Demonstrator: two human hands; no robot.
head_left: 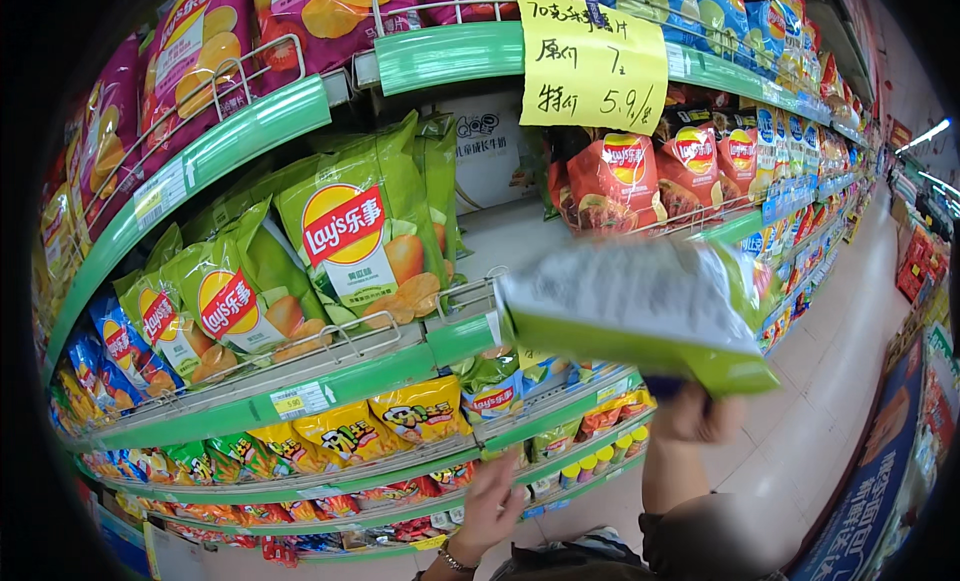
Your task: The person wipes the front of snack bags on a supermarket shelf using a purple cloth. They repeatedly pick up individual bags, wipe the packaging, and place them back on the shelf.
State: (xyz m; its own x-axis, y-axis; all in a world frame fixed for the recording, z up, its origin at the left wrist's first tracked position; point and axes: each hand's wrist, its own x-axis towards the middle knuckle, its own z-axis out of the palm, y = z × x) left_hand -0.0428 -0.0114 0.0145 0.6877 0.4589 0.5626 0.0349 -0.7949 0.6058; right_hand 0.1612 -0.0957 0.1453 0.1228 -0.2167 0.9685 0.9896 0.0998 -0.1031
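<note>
A green chip bag is held up, lying almost flat with its pale silvery back facing upward, just in front of the middle shelf. The right hand grips it from below, fingers closed on the bag's lower edge; it is blurred, so single fingers are hard to make out. The left hand hangs lower, below the bag, fingers loosely spread and holding nothing, near the lower shelves of small bright packets. Left of the held bag, more green chip bags stand upright behind a wire rail. Above it hangs a yellow handwritten price sign, with red chip bags just beneath. Magenta bags fill the top shelf. Right of the bag, a pale tiled aisle floor runs off between store shelving.
</note>
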